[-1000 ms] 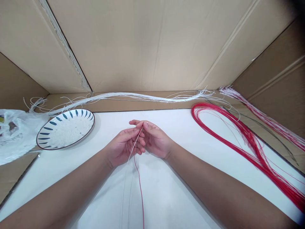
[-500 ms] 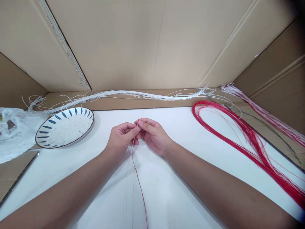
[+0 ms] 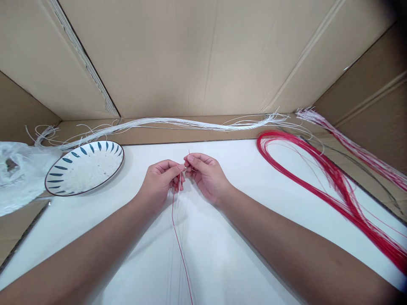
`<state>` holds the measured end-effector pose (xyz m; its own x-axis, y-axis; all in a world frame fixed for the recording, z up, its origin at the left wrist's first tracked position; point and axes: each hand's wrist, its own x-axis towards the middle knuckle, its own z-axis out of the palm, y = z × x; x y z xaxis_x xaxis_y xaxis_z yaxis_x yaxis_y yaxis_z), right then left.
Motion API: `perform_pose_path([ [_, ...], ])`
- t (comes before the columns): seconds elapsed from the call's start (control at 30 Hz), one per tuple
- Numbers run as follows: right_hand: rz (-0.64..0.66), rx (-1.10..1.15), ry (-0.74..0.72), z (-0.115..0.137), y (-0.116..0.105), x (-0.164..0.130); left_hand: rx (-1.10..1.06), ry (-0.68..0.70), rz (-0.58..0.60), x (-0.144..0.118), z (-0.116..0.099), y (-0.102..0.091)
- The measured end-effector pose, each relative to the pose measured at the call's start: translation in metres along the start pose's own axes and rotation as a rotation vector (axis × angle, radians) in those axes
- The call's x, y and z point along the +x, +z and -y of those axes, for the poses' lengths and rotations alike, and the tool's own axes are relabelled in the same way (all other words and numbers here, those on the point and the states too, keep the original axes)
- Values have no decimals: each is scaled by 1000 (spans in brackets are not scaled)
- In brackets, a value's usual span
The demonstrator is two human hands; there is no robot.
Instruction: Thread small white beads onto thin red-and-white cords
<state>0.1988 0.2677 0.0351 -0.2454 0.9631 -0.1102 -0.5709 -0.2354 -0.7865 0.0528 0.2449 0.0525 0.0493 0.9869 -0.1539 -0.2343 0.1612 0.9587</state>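
Nearest the camera, a single red wire (image 3: pixel 179 245) runs up the middle of the white tabletop (image 3: pixel 222 254) from the lower edge toward the hands. A thin white wire (image 3: pixel 178 190) rises beside it in its upper part. Both strands end at the fingertips, where the two hands meet above the centre of the tabletop. The left hand (image 3: pixel 160 182) pinches the strands between thumb and forefinger, its other fingers curled under. The right hand (image 3: pixel 206 176) is closed in a pinch just beside it, fingertips touching those of the left hand; a short red tip projects upward from the pinch. Whether the right hand grips one strand or both cannot be determined. To the left, well apart from the hands, a plate (image 3: pixel 63 163) with blue leaf marks on its rim lies next to a clear plastic bag (image 3: pixel 19 173). To the right lies a looped bundle of red wires (image 3: pixel 333 182). Farther back, a bundle of white wires (image 3: pixel 178 123) lies along the cardboard wall (image 3: pixel 203 55).
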Motion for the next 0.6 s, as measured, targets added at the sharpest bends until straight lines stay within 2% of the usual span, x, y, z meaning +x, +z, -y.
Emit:
perform_pose_path([
  [0.23, -17, 118, 22, 4, -3, 3, -87, 38, -64, 3, 1, -5],
  [0.4, 13, 84, 57, 3, -2, 3, -76, 38, -32, 2, 2, -4],
  [0.6, -20, 62, 64, 3, 1, 1, 2, 64, -10, -2, 6, 1],
])
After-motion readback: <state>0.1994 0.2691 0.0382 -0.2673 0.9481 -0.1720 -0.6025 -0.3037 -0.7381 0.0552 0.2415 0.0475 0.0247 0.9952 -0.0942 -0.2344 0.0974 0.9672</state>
